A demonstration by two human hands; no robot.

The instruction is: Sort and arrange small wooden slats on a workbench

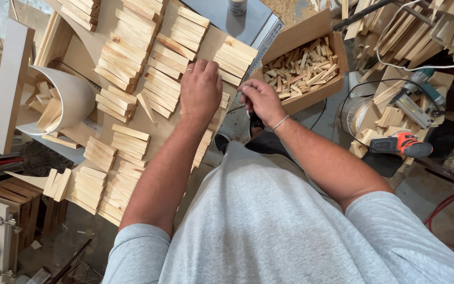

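We look down over our grey shirt at a table (132, 118) covered in stacked wooden wedges (127, 58). Our left hand (200, 90) lies palm-down on the wedges near the table's right edge, fingers curled over the pieces; whether it grips one, we cannot tell. A ring shows on 1 finger. Our right hand (261, 100), a bracelet at the wrist, sits just beside the left, fingers pinched together on something small and thin that we cannot make out. Right of it stands an open cardboard box (311, 37) full of short wood offcuts (300, 68). A white bucket (72, 97) with wood pieces lies tilted at the table's left. An orange power tool (401, 144) rests far right among scrap.
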